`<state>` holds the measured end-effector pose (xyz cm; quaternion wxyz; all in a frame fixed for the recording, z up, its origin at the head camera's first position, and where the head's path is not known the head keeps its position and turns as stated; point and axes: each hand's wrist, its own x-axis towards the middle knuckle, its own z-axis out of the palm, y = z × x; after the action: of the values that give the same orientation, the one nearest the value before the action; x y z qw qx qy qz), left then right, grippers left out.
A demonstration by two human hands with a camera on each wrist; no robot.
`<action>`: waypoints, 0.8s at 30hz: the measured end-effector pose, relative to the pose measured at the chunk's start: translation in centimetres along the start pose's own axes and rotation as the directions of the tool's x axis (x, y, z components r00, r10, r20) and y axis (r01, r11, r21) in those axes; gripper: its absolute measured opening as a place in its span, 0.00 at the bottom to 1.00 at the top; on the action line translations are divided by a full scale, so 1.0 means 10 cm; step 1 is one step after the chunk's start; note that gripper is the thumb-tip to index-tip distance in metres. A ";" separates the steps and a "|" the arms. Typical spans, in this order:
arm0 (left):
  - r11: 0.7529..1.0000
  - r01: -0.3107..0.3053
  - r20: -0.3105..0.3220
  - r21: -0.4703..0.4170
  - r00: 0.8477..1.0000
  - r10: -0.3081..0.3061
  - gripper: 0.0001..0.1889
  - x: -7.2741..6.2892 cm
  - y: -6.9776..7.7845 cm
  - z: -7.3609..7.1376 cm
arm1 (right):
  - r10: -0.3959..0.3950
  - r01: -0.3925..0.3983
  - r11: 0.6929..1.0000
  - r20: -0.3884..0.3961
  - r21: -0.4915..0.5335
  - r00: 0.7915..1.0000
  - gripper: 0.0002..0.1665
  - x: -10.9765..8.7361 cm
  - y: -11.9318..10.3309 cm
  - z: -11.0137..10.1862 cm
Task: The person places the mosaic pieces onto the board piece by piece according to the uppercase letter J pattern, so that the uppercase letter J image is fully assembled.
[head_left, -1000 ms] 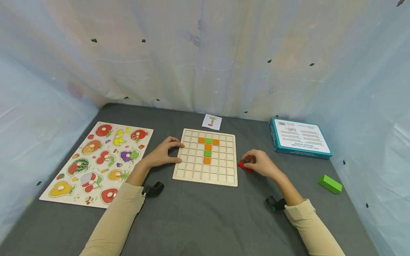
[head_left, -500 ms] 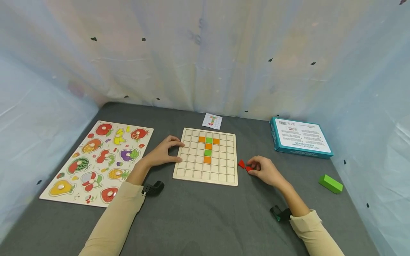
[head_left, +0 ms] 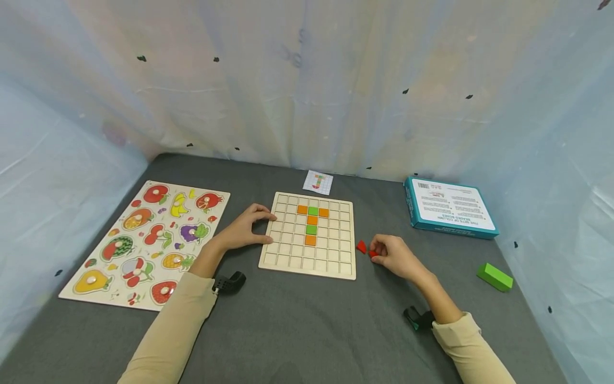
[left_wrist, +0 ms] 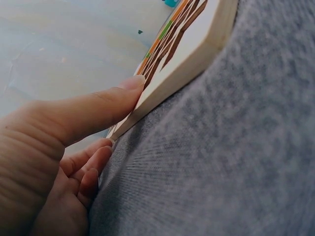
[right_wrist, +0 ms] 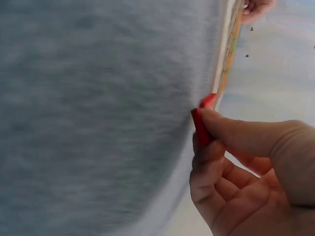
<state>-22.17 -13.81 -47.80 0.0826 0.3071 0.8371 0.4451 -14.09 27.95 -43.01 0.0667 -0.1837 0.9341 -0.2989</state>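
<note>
On the dark cloth lies a wooden grid board (head_left: 283, 250) with orange and green square tiles (head_left: 311, 230) set in a T shape. My left hand (head_left: 244, 229) rests its thumb and fingertips, spread apart, along the board's left edge. In the left wrist view the thumb (left_wrist: 98, 110) lies on the rim. My right hand (head_left: 395, 257), just right of the board, pinches a small red tile (right_wrist: 202, 128) between thumb and fingers, which partly hide it. A second red tile (head_left: 362, 246), roughly wedge-shaped, lies between that hand and the board.
Behind the board lies a small pattern card (head_left: 317, 182) showing a similar figure. A fruit puzzle board (head_left: 120, 272) is at the left, partly under the left sleeve. At the right are a teal box (head_left: 451, 207) and a green block (head_left: 495, 277). Pale sheeting encloses the table.
My right hand has moved slightly right and toward me, uncovering the second red tile, then stayed nearly still on the other one. My left hand has kept its place on the board.
</note>
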 end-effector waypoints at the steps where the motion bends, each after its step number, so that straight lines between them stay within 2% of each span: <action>1: 1.000 -0.001 0.000 0.001 1.000 0.001 0.31 0.00 0.00 0.00 | -0.002 0.002 1.000 0.005 0.017 1.000 0.09 0.01 -0.03 0.00; 3: 1.000 0.000 0.001 0.004 1.000 0.000 0.31 0.00 0.00 0.00 | -0.016 0.014 0.996 0.020 0.086 1.000 0.08 0.05 -0.10 0.00; 5: 1.000 0.000 0.002 0.006 1.000 0.000 0.31 0.00 -0.01 0.00 | -0.029 0.019 0.977 0.044 0.212 0.999 0.06 0.11 -0.18 0.04; 7: 1.000 0.000 0.002 0.007 1.000 0.000 0.31 0.00 -0.01 -0.01 | -0.043 0.015 0.935 0.072 0.355 0.996 0.06 0.19 -0.28 0.12; 10: 1.000 0.004 0.003 0.008 1.000 -0.004 0.32 0.00 -0.01 0.00 | -0.058 0.007 0.876 0.090 0.482 0.994 0.07 0.31 -0.42 0.27; 13: 1.000 0.009 0.002 0.011 1.000 -0.009 0.32 -0.01 -0.01 0.00 | -0.039 -0.009 0.853 0.080 0.522 0.996 0.08 0.43 -0.56 0.44; 19: 1.000 0.008 -0.002 0.015 1.000 -0.008 0.32 -0.01 -0.01 0.00 | 0.076 -0.082 0.805 0.035 0.588 0.996 0.07 0.59 -0.79 0.63; 21: 1.000 0.008 -0.002 0.013 1.000 -0.008 0.32 -0.01 -0.01 0.00 | 0.107 -0.097 0.799 0.019 0.594 0.994 0.07 0.61 -0.84 0.67; 24: 1.000 0.007 0.000 0.008 1.000 -0.007 0.31 -0.01 -0.01 0.00 | 0.122 -0.102 0.810 0.005 0.577 0.993 0.07 0.63 -0.88 0.70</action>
<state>-22.16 -13.90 -47.92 0.0828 0.3045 0.8399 0.4417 -15.56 15.19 -43.63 0.1213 -0.0945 0.8100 -0.5659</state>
